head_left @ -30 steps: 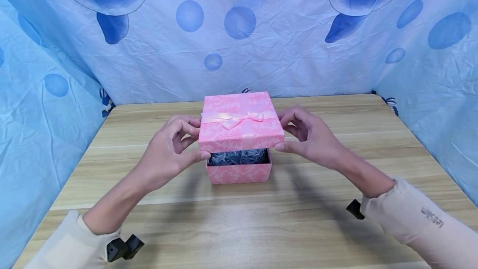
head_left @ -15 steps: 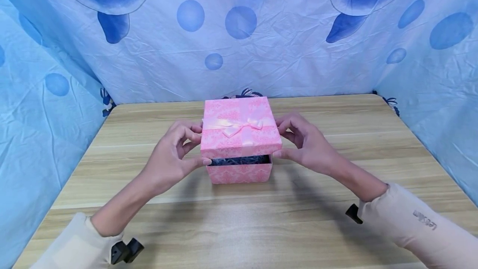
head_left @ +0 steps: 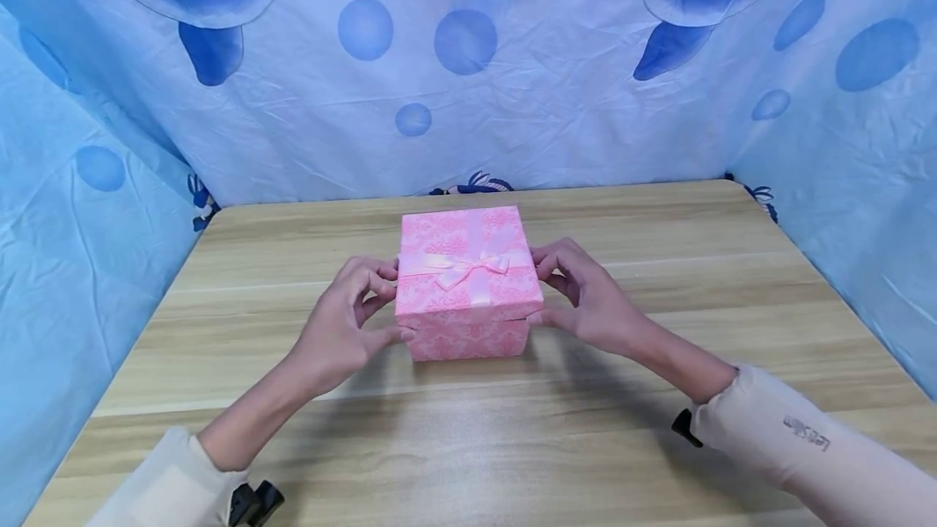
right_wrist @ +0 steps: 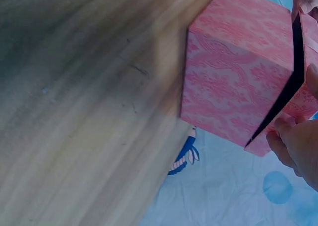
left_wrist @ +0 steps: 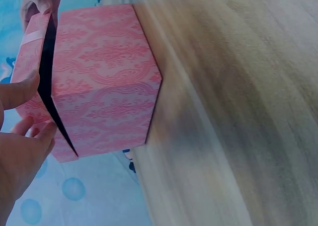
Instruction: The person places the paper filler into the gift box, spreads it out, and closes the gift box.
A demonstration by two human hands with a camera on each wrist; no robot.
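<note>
A pink patterned gift box (head_left: 468, 341) stands on the table. Its lid (head_left: 446, 234), tied with a pale pink ribbon bow (head_left: 474, 268), sits over the top. Both wrist views show a dark wedge-shaped gap between lid and box (left_wrist: 102, 72), wider at the near side and narrowing to the far side. My left hand (head_left: 340, 324) grips the lid's left side, thumb at the near corner and fingers farther back. On the right side my right hand (head_left: 589, 299) grips the lid likewise. The contents of the box are hidden.
The wood-grain table (head_left: 468, 446) ends at a blue curtain (head_left: 293, 120) printed with whales and bubbles, which hangs behind and on both sides. Black devices (head_left: 252, 503) are worn at both sleeve cuffs.
Both hands have lowered the lid onto the box. The dark shredded filling seen before is now covered in the head view. The box has stayed in place.
</note>
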